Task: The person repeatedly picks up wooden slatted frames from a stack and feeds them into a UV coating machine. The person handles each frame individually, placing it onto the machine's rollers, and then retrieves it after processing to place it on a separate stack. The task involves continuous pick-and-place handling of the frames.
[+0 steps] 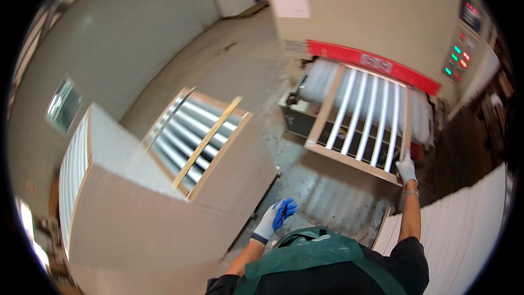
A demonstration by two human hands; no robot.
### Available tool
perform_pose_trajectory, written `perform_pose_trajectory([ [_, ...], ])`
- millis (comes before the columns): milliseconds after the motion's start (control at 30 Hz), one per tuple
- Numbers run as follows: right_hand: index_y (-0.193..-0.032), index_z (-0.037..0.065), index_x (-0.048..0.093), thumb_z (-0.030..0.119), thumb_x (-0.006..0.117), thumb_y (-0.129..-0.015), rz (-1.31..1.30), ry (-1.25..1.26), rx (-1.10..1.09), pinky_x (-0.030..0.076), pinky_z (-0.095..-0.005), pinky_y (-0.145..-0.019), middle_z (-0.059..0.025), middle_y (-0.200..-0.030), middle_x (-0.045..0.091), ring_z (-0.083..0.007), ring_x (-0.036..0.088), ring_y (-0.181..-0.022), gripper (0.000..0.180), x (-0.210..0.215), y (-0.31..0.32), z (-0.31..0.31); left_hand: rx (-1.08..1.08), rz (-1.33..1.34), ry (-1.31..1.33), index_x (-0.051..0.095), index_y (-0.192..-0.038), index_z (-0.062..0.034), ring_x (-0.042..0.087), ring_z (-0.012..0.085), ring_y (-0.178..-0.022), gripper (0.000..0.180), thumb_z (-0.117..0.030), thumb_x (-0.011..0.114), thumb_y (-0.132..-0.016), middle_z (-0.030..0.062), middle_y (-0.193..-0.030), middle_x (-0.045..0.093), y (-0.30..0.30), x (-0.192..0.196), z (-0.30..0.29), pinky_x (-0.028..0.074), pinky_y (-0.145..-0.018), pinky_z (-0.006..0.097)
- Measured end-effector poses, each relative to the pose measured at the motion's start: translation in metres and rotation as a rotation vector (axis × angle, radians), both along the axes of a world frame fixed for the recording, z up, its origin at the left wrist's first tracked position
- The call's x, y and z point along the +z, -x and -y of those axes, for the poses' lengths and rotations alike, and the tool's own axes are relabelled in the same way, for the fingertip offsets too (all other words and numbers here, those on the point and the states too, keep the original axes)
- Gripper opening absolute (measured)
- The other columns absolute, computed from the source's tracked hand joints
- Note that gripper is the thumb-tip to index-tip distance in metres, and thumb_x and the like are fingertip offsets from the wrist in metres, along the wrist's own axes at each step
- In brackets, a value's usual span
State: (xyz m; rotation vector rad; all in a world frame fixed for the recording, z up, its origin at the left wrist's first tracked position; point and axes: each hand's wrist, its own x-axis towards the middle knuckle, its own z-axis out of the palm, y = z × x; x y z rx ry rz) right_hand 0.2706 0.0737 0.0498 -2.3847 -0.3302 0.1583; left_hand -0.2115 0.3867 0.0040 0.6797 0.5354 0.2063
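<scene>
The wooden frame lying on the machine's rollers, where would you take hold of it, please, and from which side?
Grip the wooden frame by its near rail, at the two corners, coming from the operator's side. That rail juts clear of the rollers, while the far end lies under the red guard. The right hand already rests at the near right corner; the left hand is free.

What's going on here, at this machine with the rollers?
A person in a green apron stands at a roller conveyor feeding a beige machine. The gloved right hand rests on the near corner of a wooden frame lying on the rollers. The gloved left hand hangs free, holding nothing. A tall stack of pale panels stands to the left.
</scene>
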Motion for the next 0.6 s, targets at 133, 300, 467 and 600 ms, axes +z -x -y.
perform_pose_trajectory([
  [133,-0.150,0.002,0.033,0.011,0.068,-0.078,0.178,0.137,-0.014,0.050,-0.0484,-0.093,-0.0305,-0.116,0.064,-0.0446,0.063,-0.108,0.081,-0.028,-0.042,-0.004,0.093,0.041,-0.058,0.048,-0.139,0.0041,0.063,0.0234,-0.111,0.053,-0.037,0.049,-0.105,0.0158,-0.126,0.062,0.034,0.006,-0.009,0.049,-0.102,0.037],
  [300,-0.148,0.000,0.038,0.015,0.070,-0.077,0.001,0.221,-0.002,0.050,-0.0434,-0.098,-0.0261,-0.130,0.060,-0.0398,0.061,-0.117,0.079,-0.030,-0.092,-0.016,0.238,0.097,-0.083,0.048,-0.139,0.0050,0.062,0.0236,-0.113,0.053,-0.036,0.049,-0.106,0.0160,-0.128,0.061,0.088,0.022,-0.015,0.048,-0.103,0.037],
  [467,-0.146,-0.001,0.039,0.028,0.066,-0.087,0.391,0.481,0.137,0.044,-0.0443,-0.107,-0.0280,-0.143,0.049,-0.0419,0.051,-0.129,0.072,0.058,-0.058,-0.136,0.380,0.080,-0.132,0.048,-0.139,0.0052,0.061,0.0242,-0.115,0.053,-0.036,0.049,-0.105,0.0166,-0.129,0.060,0.137,0.051,-0.027,0.047,-0.104,0.038],
  [600,-0.122,0.001,0.060,0.027,0.070,-0.092,-0.272,-0.472,0.691,0.052,-0.0258,-0.069,-0.0010,-0.092,0.063,-0.0114,0.063,-0.080,0.041,0.177,0.082,-0.324,0.479,0.115,-0.226,0.048,-0.140,0.0053,0.060,0.0244,-0.115,0.056,-0.037,0.052,-0.104,0.0170,-0.127,0.061,0.172,0.087,-0.031,0.046,-0.104,0.037],
])
